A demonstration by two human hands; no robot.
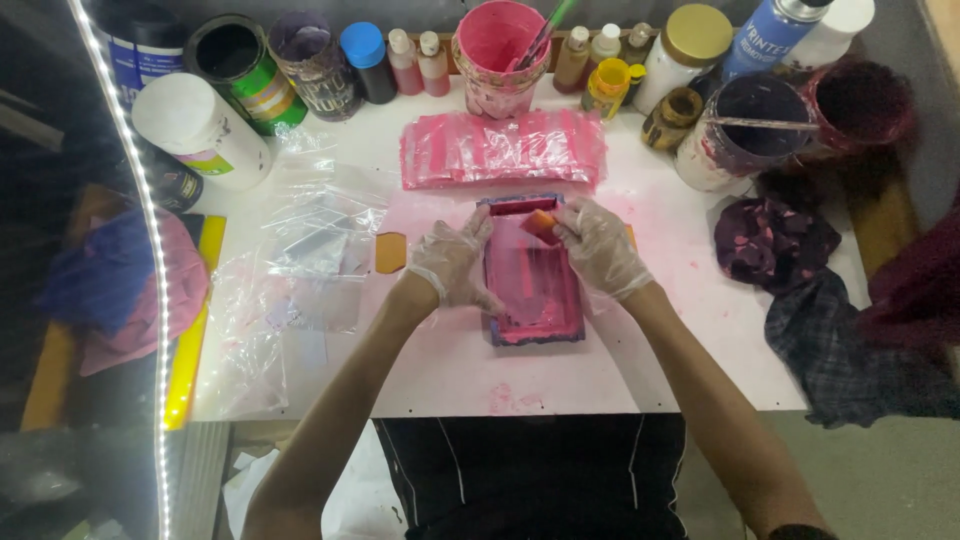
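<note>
On the white table, the small screen frame lay flat near the middle, its mesh already flooded pink down to the near end. The left hand, gloved, pressed against the frame's left edge, steadying it, fingers curled loosely. The right hand pinched an orange squeegee at the frame's far end, so the pull looked barely begun. Just beyond, a row of pink printed pieces lay done; farther back stood a pink ink tub.
</note>
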